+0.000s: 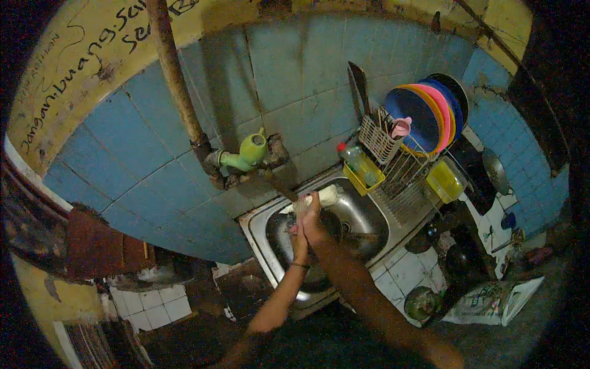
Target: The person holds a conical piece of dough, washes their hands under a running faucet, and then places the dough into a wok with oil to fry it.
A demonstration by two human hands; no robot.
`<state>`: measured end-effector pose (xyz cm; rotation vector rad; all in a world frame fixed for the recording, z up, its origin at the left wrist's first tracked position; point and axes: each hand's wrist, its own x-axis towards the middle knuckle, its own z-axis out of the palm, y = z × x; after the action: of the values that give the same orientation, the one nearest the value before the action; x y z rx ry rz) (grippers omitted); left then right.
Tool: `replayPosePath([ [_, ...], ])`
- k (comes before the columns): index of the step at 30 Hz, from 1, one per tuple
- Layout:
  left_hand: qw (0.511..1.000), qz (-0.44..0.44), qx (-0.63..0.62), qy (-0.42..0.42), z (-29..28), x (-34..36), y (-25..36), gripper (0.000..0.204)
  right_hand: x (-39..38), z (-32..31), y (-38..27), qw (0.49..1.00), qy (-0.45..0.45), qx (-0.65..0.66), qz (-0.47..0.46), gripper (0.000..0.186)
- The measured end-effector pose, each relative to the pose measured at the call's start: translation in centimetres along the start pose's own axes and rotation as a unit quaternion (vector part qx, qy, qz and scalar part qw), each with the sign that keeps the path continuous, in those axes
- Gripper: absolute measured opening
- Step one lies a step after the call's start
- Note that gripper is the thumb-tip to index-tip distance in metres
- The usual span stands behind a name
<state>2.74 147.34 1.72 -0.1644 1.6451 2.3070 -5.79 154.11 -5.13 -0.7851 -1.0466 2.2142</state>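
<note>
My left hand point(298, 238) and my right hand point(311, 221) are pressed together over the left part of a steel sink point(375, 215), just below a dark spout point(279, 189) on the wall. Their fingers are closed; what they hold, perhaps part of a pale item point(329, 195) at the basin's back, is too dim and hidden to make out. That pale item lies just behind my fingertips. A dark round vessel point(283, 246) sits in the basin under my hands. Above the spout is a green fitting point(249, 154) on a pipe.
Right of the basin stand a yellow sponge holder with a bottle point(362, 172), a cutlery basket point(381, 138), upright coloured plates point(418, 114) and a yellow container point(445, 178). Further right are a dark stove area point(467, 178) and a white sack point(491, 304).
</note>
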Motion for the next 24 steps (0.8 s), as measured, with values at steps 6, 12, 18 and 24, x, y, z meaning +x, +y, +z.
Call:
replayPosePath([
  [6,0.913,-0.120,-0.338,-0.195,-0.5,2.8,1.7,0.037,0.9,-1.8,3.0,0.989,-0.086,0.117,0.002,0.019],
  [12,0.916,-0.143,-0.356,-0.118,-5.4,9.2,-4.5,0.029,-0.3,-0.8,0.3,0.969,-0.058,0.199,0.136,0.015],
  [18,0.717,-0.202,-0.626,-0.231,-2.3,7.4,-3.3,0.047,-5.8,0.2,-2.4,0.900,-0.146,0.395,0.110,0.014],
  [24,0.793,-0.313,-0.387,-0.351,1.4,8.7,-0.4,0.042,3.4,-6.1,1.0,0.940,-0.211,0.205,0.173,0.014],
])
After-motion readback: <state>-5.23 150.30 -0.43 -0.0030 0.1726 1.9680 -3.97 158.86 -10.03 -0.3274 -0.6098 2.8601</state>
